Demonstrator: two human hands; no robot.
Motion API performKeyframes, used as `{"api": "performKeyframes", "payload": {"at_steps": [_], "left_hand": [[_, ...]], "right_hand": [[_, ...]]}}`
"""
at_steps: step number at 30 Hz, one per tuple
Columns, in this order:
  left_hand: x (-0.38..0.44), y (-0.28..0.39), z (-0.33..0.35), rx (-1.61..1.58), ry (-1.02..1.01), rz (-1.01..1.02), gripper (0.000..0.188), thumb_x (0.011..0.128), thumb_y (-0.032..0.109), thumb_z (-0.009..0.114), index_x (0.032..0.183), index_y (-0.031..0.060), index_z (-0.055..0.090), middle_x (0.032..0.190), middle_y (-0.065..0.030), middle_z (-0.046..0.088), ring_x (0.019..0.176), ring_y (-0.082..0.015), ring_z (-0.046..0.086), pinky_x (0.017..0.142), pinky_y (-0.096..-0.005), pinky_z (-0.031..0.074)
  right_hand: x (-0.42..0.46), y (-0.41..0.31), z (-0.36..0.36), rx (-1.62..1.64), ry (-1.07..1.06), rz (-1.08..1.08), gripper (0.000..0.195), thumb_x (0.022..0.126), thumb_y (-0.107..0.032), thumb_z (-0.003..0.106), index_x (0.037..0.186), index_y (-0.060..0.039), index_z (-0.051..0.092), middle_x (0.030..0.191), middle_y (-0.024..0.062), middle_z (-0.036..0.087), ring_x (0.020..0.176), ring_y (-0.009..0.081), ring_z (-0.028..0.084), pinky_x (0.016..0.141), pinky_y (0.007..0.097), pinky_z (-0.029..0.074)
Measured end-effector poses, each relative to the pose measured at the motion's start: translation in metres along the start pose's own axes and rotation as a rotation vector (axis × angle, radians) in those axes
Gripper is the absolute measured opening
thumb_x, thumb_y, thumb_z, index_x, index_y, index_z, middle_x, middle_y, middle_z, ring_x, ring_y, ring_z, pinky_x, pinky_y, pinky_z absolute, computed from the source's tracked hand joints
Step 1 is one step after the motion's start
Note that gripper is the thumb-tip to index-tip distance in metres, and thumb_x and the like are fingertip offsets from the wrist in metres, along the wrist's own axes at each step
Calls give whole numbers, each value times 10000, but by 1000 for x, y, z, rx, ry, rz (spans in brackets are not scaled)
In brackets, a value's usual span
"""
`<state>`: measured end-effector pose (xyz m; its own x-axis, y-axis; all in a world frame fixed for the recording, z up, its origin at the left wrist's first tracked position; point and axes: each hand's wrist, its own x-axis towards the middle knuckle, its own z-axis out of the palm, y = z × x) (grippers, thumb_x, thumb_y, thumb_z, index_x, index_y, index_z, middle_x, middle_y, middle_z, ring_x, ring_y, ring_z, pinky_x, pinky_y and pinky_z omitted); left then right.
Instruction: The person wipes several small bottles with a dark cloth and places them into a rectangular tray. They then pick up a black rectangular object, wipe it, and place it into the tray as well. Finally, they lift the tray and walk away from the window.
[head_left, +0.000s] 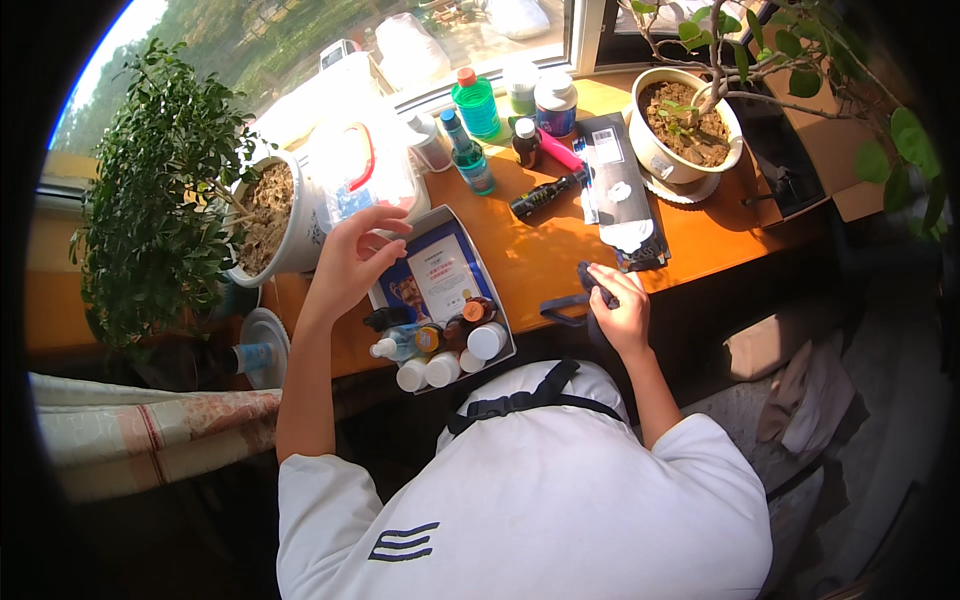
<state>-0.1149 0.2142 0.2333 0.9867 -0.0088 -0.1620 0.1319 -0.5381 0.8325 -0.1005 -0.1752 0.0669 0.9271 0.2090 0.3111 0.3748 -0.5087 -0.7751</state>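
Note:
My left hand (358, 259) hovers over the far left corner of an open white box (491, 281), its fingers apart and nothing in them. Inside the box lies a blue sheet with a printed white card (441, 274). Several bottles and jars crowd its near end, among them a clear pump bottle (397, 343), an orange-capped brown bottle (472, 311) and a white-lidded jar (486, 341). At the table's front edge, my right hand (622, 307) grips a bunched dark cloth (589, 277). A dark strap loop (562, 307) hangs from it over the edge.
Green mouthwash-like bottles (476, 109) (474, 169), a white jar (556, 105), a small brown bottle (526, 142), a black cylinder (544, 196) and a flat dark package (619, 169) stand or lie on the wooden table (517, 262). Potted plants (289, 232) (686, 169) flank them beside the window.

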Motion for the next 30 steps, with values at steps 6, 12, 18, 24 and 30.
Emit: {"api": "performKeyframes", "payload": {"at_steps": [6, 12, 18, 24, 30], "left_hand": [[99, 3, 132, -516, 144, -120, 383, 899, 59, 723, 1206, 6, 500, 1011, -102, 633, 748, -166, 687, 652, -313, 601], [166, -36, 175, -212, 903, -267, 733, 761, 194, 897, 1304, -18, 451, 1171, -170, 527, 989, -232, 589, 931, -361, 528], [191, -83, 147, 3, 755, -49, 581, 768, 225, 900, 1241, 7, 643, 1122, -184, 695, 1054, -348, 666, 917, -399, 514], [158, -70, 138, -413, 693, 77, 399, 902, 193, 833, 1189, -22, 660, 997, -88, 721, 947, -152, 694, 844, -302, 559], [62, 19, 132, -446, 544, 253, 403, 904, 118, 811, 1246, -22, 650, 1063, -66, 714, 936, -118, 692, 798, -252, 561]], "right_hand": [[5, -2, -2, 6, 35, -34, 286, 801, -31, 707, 1078, -16, 779, 1127, 114, 766, 994, 282, 697, 916, 359, 529], [-6, 13, -15, -18, 87, -8, 285, 799, -21, 706, 1074, -12, 779, 1122, 123, 766, 975, 284, 706, 901, 360, 527], [-13, 19, -21, -32, 86, -8, 288, 801, -20, 705, 1081, -11, 777, 1121, 131, 765, 980, 282, 714, 885, 362, 520], [4, 13, -7, 100, 116, -17, 269, 837, -25, 691, 1094, 8, 762, 1115, 142, 765, 1016, 290, 719, 901, 370, 516], [85, -92, 13, 144, 309, -239, 332, 854, -48, 688, 1179, -41, 751, 1227, 98, 732, 988, 290, 676, 906, 395, 506]]}}
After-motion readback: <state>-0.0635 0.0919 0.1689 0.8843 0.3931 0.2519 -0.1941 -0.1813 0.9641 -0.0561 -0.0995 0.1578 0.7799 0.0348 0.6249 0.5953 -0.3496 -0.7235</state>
